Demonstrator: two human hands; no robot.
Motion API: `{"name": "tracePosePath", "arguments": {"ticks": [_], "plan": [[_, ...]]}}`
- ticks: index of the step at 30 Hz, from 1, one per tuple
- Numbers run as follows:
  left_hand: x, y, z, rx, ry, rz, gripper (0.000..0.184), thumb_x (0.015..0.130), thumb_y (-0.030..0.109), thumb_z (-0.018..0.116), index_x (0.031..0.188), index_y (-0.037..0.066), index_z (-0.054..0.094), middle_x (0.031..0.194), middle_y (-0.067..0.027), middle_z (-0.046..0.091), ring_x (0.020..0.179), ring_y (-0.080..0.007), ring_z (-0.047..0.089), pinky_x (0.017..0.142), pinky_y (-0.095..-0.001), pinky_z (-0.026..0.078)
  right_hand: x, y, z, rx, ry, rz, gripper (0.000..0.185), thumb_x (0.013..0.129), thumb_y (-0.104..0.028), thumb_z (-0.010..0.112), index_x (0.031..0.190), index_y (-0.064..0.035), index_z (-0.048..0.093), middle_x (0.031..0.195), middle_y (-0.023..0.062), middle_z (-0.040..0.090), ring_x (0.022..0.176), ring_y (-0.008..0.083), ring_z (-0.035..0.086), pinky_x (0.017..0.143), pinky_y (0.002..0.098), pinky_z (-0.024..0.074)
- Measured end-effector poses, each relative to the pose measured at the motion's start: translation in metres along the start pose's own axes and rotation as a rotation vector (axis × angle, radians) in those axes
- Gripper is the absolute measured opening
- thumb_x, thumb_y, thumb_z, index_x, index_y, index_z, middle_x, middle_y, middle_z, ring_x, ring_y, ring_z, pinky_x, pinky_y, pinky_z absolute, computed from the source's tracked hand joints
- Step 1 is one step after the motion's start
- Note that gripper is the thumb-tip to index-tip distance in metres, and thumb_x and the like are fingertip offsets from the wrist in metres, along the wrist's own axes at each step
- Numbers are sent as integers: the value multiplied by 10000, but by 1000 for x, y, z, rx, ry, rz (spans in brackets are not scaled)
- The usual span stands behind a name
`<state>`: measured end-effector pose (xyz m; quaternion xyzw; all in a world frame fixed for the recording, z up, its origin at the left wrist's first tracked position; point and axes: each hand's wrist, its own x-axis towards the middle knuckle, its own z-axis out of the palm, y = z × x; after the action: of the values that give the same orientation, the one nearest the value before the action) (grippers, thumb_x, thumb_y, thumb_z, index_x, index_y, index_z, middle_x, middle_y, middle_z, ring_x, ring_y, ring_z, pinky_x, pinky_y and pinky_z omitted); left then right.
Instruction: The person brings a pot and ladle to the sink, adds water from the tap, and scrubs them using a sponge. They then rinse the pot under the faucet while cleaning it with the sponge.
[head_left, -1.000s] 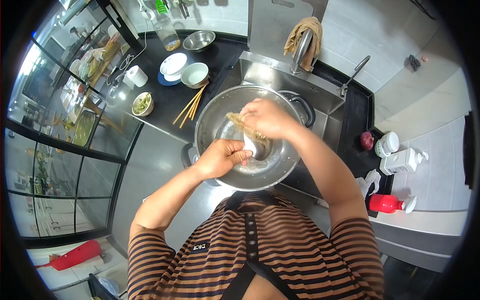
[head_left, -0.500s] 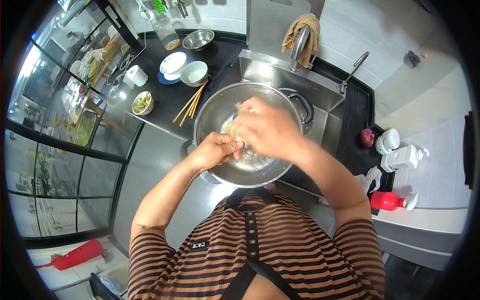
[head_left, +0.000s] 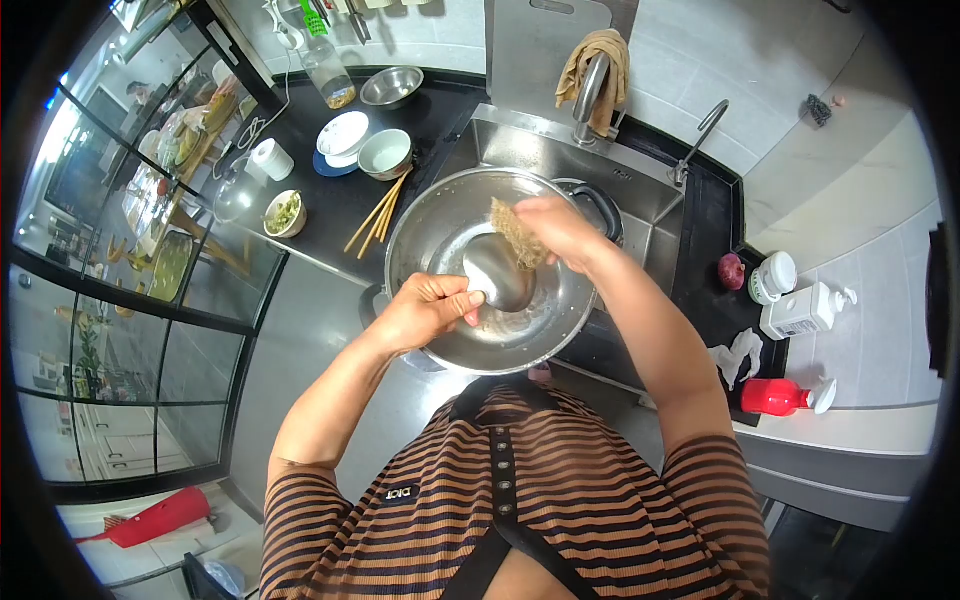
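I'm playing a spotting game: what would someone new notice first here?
The big metal pot in the middle, with the left hand holding a shiny rounded utensil and the right hand a tan scrubber over it. Then the bright red pump bottle, on the picture's right.

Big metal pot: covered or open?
Open: no lid on the pot, its inner wall and bottom show. The left hand holds a metal scoop, the right hand a tan scrubber.
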<state>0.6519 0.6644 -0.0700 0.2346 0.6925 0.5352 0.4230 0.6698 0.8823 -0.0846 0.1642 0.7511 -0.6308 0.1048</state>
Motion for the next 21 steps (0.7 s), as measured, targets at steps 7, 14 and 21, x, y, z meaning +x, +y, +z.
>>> {"name": "tracePosePath", "arguments": {"ticks": [7, 14, 21], "plan": [[-4, 1, -1, -186, 69, -15, 284, 825, 257, 546, 631, 50, 569, 462, 37, 398, 395, -40, 298, 375, -192, 216, -7, 22, -5, 490, -161, 177, 215, 875, -203, 346, 930, -87, 517, 671, 13, 510, 439, 63, 395, 326, 174, 249], [13, -4, -27, -743, 47, -71, 177, 852, 214, 497, 772, 56, 497, 597, 29, 443, 409, -7, 284, 334, -144, 210, -32, 2, 10, 1176, -243, 187, 223, 816, -203, 454, 959, -46, 525, 808, 80, 560, 538, 106, 500, 325, 180, 293], [30, -21, -31, -1448, -149, -163, 159, 863, 171, 473, 900, 18, 493, 657, 1, 477, 413, -5, 311, 309, -128, 212, -27, 13, 0, 1008, -151, 169, 222, 838, -190, 425, 970, -44, 528, 850, 56, 580, 682, 99, 560, 419, 201, 388]]}}
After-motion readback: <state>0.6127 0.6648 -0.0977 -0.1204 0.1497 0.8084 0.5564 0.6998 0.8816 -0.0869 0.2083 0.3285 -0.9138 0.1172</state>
